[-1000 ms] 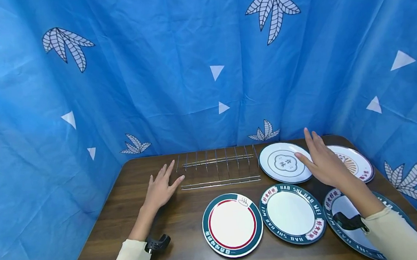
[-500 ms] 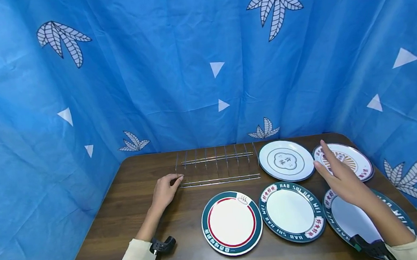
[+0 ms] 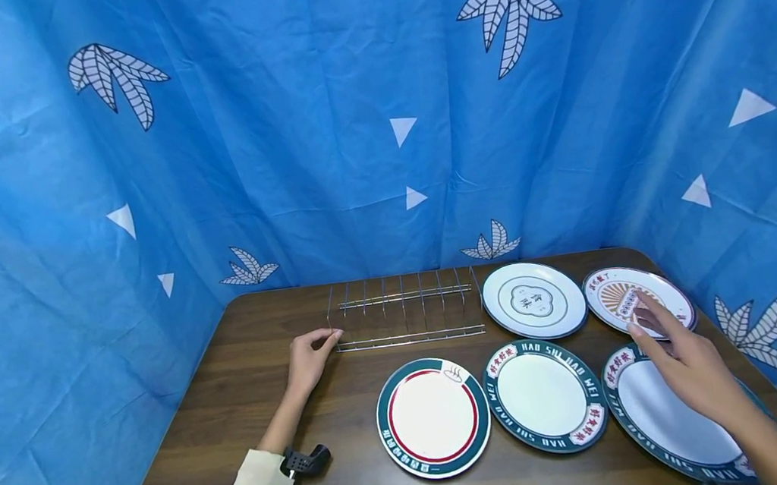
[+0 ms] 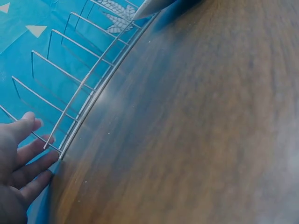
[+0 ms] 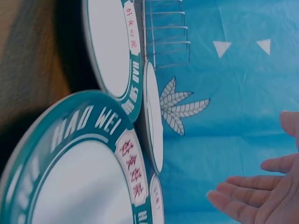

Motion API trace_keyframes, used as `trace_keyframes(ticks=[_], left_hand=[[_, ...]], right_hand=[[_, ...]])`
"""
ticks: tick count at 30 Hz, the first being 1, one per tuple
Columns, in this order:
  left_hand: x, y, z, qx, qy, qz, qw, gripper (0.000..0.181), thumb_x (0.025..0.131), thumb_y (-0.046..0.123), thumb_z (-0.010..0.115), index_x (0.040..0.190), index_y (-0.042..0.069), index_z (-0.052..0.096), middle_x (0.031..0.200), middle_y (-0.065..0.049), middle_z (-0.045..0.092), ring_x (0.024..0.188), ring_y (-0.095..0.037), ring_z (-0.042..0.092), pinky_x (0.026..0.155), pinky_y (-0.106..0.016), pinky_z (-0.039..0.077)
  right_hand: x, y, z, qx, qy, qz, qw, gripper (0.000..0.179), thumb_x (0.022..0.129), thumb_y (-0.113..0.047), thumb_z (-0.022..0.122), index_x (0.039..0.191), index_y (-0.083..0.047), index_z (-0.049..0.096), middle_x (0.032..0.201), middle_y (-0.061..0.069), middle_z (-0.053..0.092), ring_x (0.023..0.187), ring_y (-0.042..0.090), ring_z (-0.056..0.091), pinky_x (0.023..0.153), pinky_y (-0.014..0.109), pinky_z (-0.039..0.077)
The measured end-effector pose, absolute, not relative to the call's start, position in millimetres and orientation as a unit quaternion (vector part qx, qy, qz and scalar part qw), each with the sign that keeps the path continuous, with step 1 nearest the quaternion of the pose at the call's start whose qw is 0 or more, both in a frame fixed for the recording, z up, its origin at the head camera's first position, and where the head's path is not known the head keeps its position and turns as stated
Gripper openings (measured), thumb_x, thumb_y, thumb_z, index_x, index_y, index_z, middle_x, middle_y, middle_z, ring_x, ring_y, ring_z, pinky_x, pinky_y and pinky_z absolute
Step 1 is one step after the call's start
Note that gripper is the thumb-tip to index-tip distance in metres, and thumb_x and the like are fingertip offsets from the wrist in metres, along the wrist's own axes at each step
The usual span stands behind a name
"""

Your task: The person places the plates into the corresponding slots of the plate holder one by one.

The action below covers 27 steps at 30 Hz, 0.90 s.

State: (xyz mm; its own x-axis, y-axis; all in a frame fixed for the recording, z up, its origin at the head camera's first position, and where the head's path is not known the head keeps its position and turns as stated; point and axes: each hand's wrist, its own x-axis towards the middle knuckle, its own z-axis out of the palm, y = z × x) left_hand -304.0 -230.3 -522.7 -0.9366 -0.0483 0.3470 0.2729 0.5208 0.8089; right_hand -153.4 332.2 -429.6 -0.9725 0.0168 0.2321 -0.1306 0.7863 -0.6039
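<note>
Wire rack toward surface's far edge: left grip pinches it, apparently steadying; right grip, released, should next take a plate.

Curtained tabletop set-up resembling a small recording booth; the wider room is hidden. Printed blue cloth hangs beyond the left grip and the right grip and encloses the outer side of each, above a wood-grain surface. A black device strapped behind the left grip suggests recording; the wire rack at that grip and the plates between the grips and beneath the right one are household kitchenware.
</note>
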Motion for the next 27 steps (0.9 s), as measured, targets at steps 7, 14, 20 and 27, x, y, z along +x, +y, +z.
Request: trace_keyframes(ticks=[7, 14, 20, 27], left_hand=[[-303.1, -233.2, -528.5, -0.072, -0.833, -0.524, 0.160, 0.014, 0.094, 0.018, 0.075, 0.100, 0.007, 0.080, 0.101, -0.007, 0.078, 0.095, -0.024, 0.073, 0.079, -0.016, 0.055], [-301.3, -234.5, -532.7, -0.097, -0.808, -0.566, 0.132, 0.018, 0.096, 0.011, 0.071, 0.109, 0.000, 0.076, 0.102, -0.016, 0.077, 0.099, -0.033, 0.073, 0.084, -0.018, 0.057], [-301.0, -234.2, -534.3, -0.105, -0.799, -0.579, 0.124, 0.018, 0.096, 0.005, 0.069, 0.110, -0.004, 0.074, 0.102, -0.019, 0.076, 0.105, -0.036, 0.071, 0.087, -0.016, 0.055], [-299.5, -235.0, -539.3, -0.112, -0.796, -0.580, 0.135, 0.015, 0.095, 0.007, 0.070, 0.106, 0.000, 0.077, 0.096, -0.014, 0.077, 0.096, -0.030, 0.074, 0.082, -0.013, 0.055]], right_hand=[[-139.1, 346.1, -436.0, -0.002, -0.941, 0.317, 0.121, 0.065, 0.107, -0.035, 0.054, 0.158, -0.003, 0.031, 0.144, 0.037, 0.046, 0.123, 0.057, 0.047, 0.075, -0.006, 0.038], [-128.5, 363.6, -446.6, -0.050, -0.950, 0.285, 0.121, 0.061, 0.103, -0.034, 0.062, 0.146, 0.006, 0.047, 0.138, 0.041, 0.048, 0.119, 0.061, 0.048, 0.086, 0.063, 0.050], [-121.9, 386.8, -461.7, -0.080, -0.952, 0.272, 0.116, 0.062, 0.103, -0.033, 0.061, 0.143, 0.013, 0.045, 0.136, 0.045, 0.044, 0.118, 0.064, 0.045, 0.083, 0.075, 0.043], [-111.0, 409.0, -478.6, -0.109, -0.952, 0.267, 0.104, 0.063, 0.105, -0.030, 0.058, 0.142, 0.017, 0.039, 0.137, 0.050, 0.036, 0.127, 0.069, 0.032, 0.091, 0.079, 0.037]])
